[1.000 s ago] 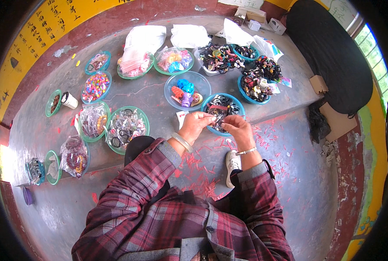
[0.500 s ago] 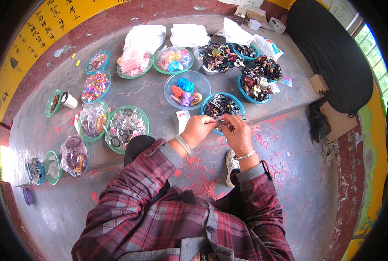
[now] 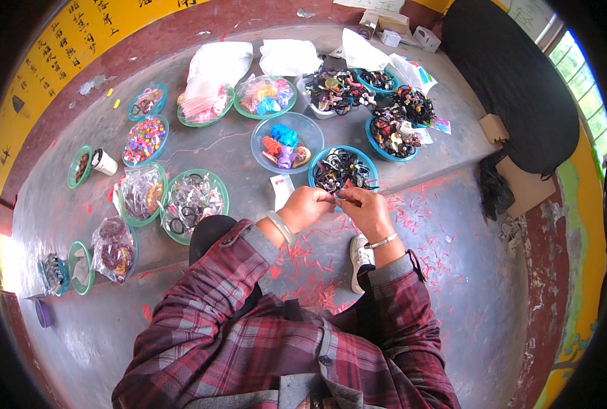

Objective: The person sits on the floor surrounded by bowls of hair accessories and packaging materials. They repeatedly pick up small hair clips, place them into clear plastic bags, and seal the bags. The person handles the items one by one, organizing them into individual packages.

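Note:
My left hand (image 3: pixel 305 207) and my right hand (image 3: pixel 366 213) meet fingertip to fingertip, both pinched closed over a small item too tiny to name. They hover at the near edge of a blue basket (image 3: pixel 374 169) heaped with dark hair ties (image 3: pixel 341 170). A white card (image 3: pixel 282 192) lies just left of the basket, near my left hand. Behind it a clear bowl (image 3: pixel 257 151) holds red, blue and purple scrunchies (image 3: pixel 284 136).
Several baskets of bagged hair accessories (image 3: pixel 196 201) and colourful beads (image 3: pixel 144 140) stand to the left, beside a white cup (image 3: pixel 104 162). More dark hair ties (image 3: pixel 395 136) fill containers at the back right. Red scraps (image 3: pixel 314 290) litter the lower floor near a white shoe (image 3: pixel 361 262).
My hands have lowered slightly toward me and stay together in a pinch. The view has shifted a little, and more of the hair-tie basket shows.

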Motion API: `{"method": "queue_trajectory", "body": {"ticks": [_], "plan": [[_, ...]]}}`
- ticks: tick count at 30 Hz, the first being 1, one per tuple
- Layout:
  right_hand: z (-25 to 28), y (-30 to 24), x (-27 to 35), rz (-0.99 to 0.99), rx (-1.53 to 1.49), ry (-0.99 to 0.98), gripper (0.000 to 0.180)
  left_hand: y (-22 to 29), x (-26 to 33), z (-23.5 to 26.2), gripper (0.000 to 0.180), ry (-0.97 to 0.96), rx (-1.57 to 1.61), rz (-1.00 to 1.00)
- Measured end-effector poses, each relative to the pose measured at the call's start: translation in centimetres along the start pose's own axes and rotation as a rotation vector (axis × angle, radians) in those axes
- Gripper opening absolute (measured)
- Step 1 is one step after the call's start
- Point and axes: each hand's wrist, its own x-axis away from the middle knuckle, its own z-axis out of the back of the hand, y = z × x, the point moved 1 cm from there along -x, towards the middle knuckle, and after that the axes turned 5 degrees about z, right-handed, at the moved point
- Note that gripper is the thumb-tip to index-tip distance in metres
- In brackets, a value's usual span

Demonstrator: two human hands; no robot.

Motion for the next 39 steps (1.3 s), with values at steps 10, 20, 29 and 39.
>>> {"method": "queue_trajectory", "body": {"ticks": [10, 20, 29, 39], "plan": [[0.1, 0.0, 0.0, -0.069, -0.061, -0.162, 0.012, 0.0, 0.1, -0.2, 0.019, -0.064, -0.048, -0.018], [0.4, 0.0, 0.0, -0.095, 0.065, 0.004, 0.015, 1.0, 0.8, 0.5, 0.02, 0.06, -0.377, -0.09], [0.1, 0.1, 0.0, -0.191, -0.301, -0.175, 0.014, -0.8, 0.0, 0.4, 0.016, -0.001, 0.228, 0.078], [0.1, 0.8, 0.0, -0.22, -0.392, -0.19, 0.019, -0.6, -0.3, 0.5, 0.029, -0.112, 0.212, 0.039]]}}
